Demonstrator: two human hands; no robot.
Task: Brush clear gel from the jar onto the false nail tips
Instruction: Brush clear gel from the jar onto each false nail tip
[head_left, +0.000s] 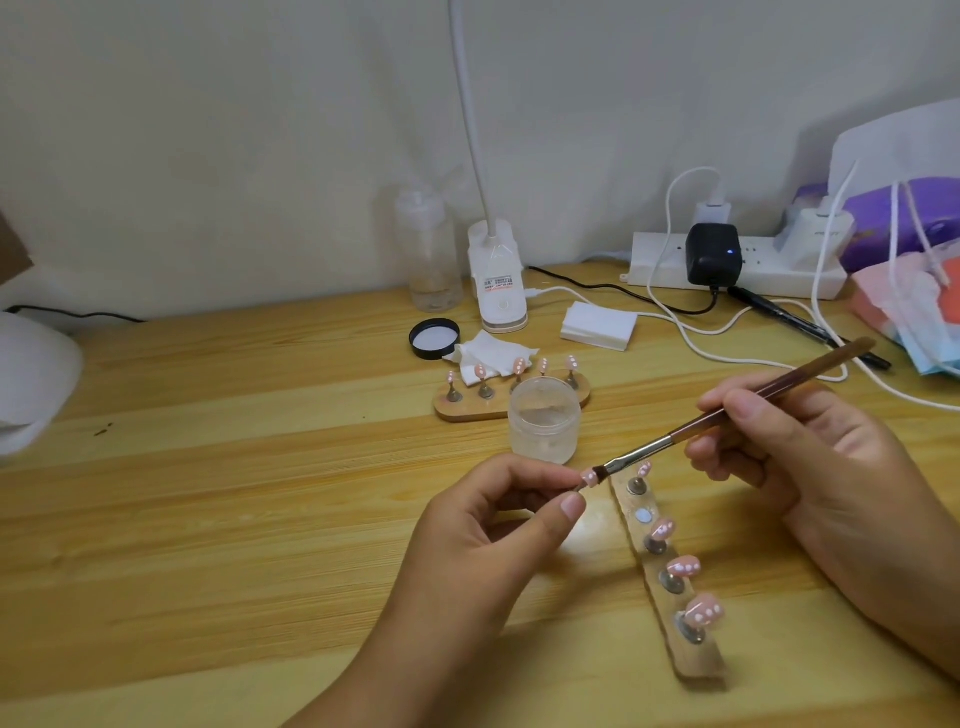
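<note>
left hand (498, 525): thumb and forefinger pinch one pink false nail tip (588, 476) by its base, raised above the tabletop (260, 467), just in front of the jar (544, 420)

right hand (795, 452): fingers (748, 408) curled round the brush (727, 410) in a pen grip; bristles touch the held tip

jar: upright, uncovered, clear contents, standing between the two holders

black lid (434, 339): inner side up, behind and left of the jar, apart from it

near wooden holder (675, 649): four pink tips on pegs, one bare magnet spot second from the far end

far wooden holder (467, 408): five tips, partly hidden by the jar; crumpled tissue (488, 353) just behind

power strip (737, 270): at the wall, plugs inserted
</note>
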